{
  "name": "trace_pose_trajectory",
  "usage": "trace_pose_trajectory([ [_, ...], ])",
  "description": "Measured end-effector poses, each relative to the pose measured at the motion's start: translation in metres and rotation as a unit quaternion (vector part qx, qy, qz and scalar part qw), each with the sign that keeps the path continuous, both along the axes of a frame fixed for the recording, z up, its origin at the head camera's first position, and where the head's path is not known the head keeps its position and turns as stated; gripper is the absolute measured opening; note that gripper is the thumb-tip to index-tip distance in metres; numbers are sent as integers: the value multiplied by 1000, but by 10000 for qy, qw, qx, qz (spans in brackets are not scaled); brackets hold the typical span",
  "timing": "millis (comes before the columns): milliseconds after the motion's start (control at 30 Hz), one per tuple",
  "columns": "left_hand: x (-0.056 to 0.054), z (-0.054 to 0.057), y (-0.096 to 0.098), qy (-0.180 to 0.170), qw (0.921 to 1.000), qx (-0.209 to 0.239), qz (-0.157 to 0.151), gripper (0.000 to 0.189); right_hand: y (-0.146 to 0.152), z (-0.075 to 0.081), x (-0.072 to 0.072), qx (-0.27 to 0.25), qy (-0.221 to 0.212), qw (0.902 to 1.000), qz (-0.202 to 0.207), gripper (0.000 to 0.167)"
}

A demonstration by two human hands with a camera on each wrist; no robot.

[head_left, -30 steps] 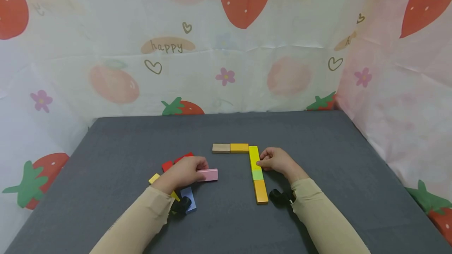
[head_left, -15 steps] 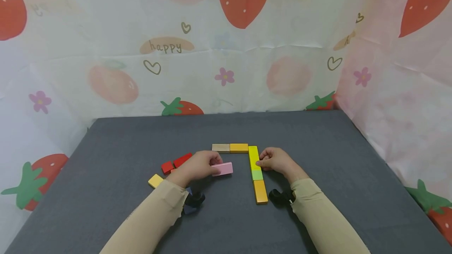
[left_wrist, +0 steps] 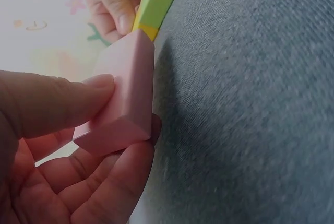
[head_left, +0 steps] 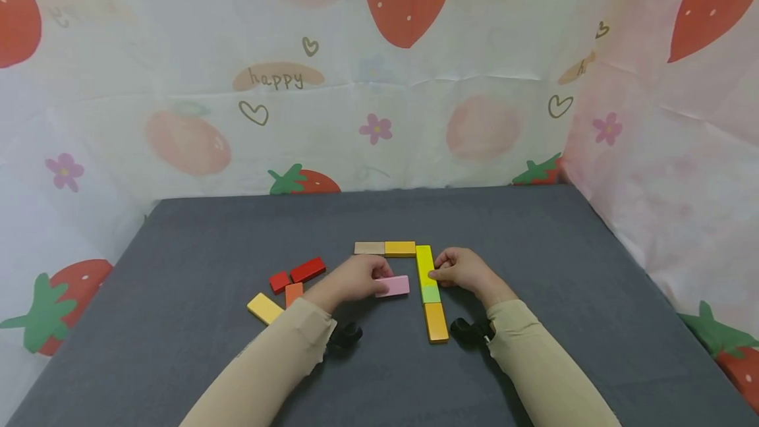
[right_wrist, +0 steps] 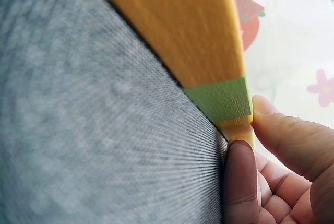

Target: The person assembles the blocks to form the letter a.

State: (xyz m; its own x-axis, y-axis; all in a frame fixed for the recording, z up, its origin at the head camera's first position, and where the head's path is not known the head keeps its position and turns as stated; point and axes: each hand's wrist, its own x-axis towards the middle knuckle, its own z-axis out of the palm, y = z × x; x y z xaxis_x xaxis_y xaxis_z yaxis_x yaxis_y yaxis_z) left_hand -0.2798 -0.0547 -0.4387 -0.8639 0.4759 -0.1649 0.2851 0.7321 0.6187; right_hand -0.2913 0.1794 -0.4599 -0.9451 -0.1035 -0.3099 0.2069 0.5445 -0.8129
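In the head view my left hand (head_left: pixel 354 278) holds a pink block (head_left: pixel 394 286) over the table, left of a column of blocks. The left wrist view shows the thumb (left_wrist: pixel 68 101) on one face of the pink block and fingers behind and under it. At the column's right side is my right hand (head_left: pixel 468 273), thumb and fingertip at the bright yellow block (head_left: pixel 425 265). A light green block (head_left: pixel 430 294) and an orange-yellow block (head_left: pixel 435 323) continue the column towards me. From its far end a tan block (head_left: pixel 369 248) and another orange-yellow block (head_left: pixel 400 249) run left.
Left of my left hand lie two red blocks (head_left: pixel 308 269), an orange block (head_left: pixel 293 294) and a pale yellow block (head_left: pixel 265 308), partly behind the sleeve. Dark wrist-worn devices (head_left: pixel 346 335) hang under both wrists. A strawberry-print curtain (head_left: pixel 379 84) stands behind the grey table (head_left: pixel 196 348).
My left hand has carried the pink block rightwards, closer to the column. Red and orange blocks are uncovered, while the blue block has gone behind the left forearm. The right hand has stayed put.
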Motion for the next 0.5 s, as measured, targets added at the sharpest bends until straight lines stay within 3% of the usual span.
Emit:
trace_pose_trajectory([
  [200, -1, -4, 6, -9, 10000, -45, -26, 9, -1, 0, 1, 14, -7, 10000, -23, 22],
  [500, -4, -9, 13, 53, 9994, -277, 183, 10, -1, -1, -1, 112, -51, 9999, -89, 23],
])
